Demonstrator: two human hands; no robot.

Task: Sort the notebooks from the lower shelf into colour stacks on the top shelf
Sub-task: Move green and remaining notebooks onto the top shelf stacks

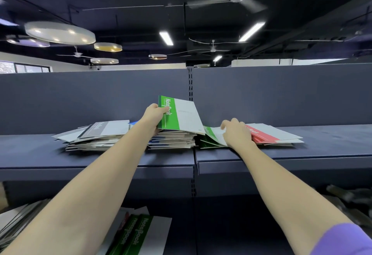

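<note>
- On the top shelf (96,160), at about 9 o'clock from the frame's centre, a messy grey notebook stack (94,136) fans out, its corners overhanging each other but staying back from the shelf's front edge; bare shelf runs on to the left.
- The left hand (154,116) grips a green notebook (179,116) by its green spine edge, thumb on the cover, holding it tilted up above the middle stack (175,140), whose top shows blue at its left corner.
- Just right of the shelf's centre seam, at 3 o'clock from the held book, the green stack (209,139) lies flat, its left side tucked against the middle stack.
- The right hand (236,132) rests on the green stack, fingers bent over its top cover; I cannot tell whether they pinch it.
- The red stack (269,135) touches that hand's right side; open shelf stretches beyond it.
- At 6 o'clock, on the lower shelf (221,224), more green notebooks (138,232) lie unsorted.
</note>
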